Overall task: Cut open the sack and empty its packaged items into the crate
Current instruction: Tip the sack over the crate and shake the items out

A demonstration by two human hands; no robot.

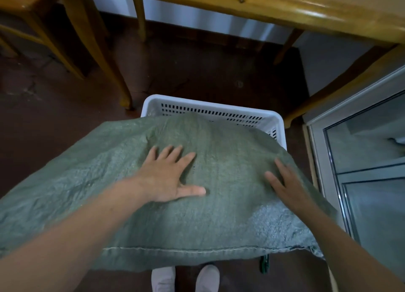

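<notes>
Both hands lie flat on the green woven sack (219,217), fingers straight and spread, gripping nothing. Left hand (168,175) rests on the middle of the bulge; right hand (287,182), a little blurred, rests on the sack's right slope, well apart from the left. Draped over the near side of the white slotted crate (210,107), the sack hides most of it, with only the crate's far rim and right corner showing. Its stitched hem hangs on the crate's near side, above a pair of pale shoes (186,278). A wooden table (263,6) stands beyond the crate.
</notes>
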